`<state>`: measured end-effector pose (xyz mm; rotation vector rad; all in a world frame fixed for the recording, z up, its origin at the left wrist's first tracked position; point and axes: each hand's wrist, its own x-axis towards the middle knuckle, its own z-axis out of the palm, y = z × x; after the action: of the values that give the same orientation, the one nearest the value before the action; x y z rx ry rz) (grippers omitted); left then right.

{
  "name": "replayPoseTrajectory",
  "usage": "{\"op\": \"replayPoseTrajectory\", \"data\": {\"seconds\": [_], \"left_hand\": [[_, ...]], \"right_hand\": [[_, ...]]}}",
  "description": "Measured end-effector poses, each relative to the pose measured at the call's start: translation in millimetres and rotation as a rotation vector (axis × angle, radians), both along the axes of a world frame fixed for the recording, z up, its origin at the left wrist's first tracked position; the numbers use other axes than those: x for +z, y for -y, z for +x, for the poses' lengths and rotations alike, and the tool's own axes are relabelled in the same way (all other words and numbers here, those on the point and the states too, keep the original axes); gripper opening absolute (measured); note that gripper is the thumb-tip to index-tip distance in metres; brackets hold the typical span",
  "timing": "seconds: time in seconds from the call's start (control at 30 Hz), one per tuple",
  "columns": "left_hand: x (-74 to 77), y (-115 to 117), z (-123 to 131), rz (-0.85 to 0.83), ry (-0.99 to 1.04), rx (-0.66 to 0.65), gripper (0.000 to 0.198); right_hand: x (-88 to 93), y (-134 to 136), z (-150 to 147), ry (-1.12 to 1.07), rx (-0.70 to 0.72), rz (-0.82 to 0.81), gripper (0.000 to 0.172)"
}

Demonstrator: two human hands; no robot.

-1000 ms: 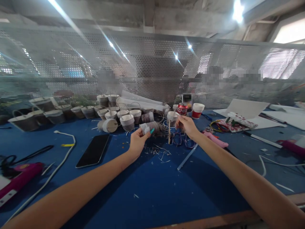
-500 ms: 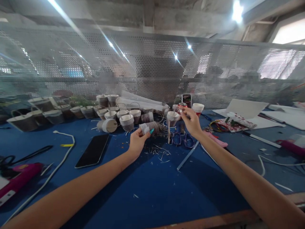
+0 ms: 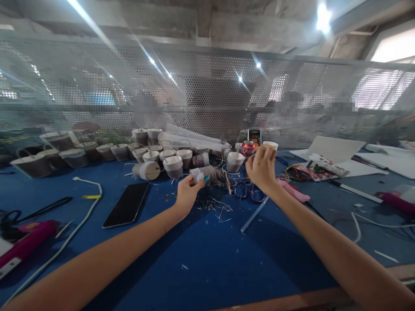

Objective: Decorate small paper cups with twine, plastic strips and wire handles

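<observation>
Cup (image 3: 210, 172), fibrous, grey, roughly cylindrical, lies sideways in grip of left hand (image 3: 185, 193), thumb and fingers pinching its whitish end. Right hand (image 3: 262, 169) curls before white-rimmed cup (image 3: 271, 145); cannot tell if pinching.

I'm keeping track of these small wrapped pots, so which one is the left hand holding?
The sideways, grey-brown pot, gripped near its white end by the left hand. The other pots, upright or tipped, are out of that hand's grip.
</observation>
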<state>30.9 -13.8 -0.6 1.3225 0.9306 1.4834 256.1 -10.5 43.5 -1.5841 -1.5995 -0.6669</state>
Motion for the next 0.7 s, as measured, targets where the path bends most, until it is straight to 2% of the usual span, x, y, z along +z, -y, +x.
{"op": "replayPoseTrajectory", "data": {"seconds": [0.07, 0.1, 0.2, 0.27, 0.4, 0.57, 0.7], "left_hand": [[0.8, 1, 0, 0.002, -0.012, 0.0, 0.038], [1.3, 1, 0, 0.005, -0.021, 0.007, 0.038], [2.7, 2, 0, 0.01, -0.042, 0.025, 0.037], [3.3, 3, 0, 0.006, -0.044, 0.02, 0.036], [3.7, 3, 0, 0.0, -0.049, 0.017, 0.036], [2.5, 2, 0, 0.006, -0.049, 0.004, 0.036], [1.8, 1, 0, 0.009, -0.038, 0.006, 0.036]], "right_hand": [[-6.2, -4, -7, 0.051, 0.157, -0.172, 0.021], [-11.0, -6, -11, 0.034, 0.188, -0.285, 0.021], [-26.8, -12, -24, -0.003, 0.235, -0.603, 0.028], [-34.2, -15, -29, -0.032, 0.23, -0.705, 0.027], [-36.8, -21, -28, -0.079, 0.272, -0.75, 0.015], [-33.2, -26, -19, -0.23, 0.393, -0.785, 0.027], [-29.4, -28, -15, -0.459, 0.481, -0.775, 0.028]]}}
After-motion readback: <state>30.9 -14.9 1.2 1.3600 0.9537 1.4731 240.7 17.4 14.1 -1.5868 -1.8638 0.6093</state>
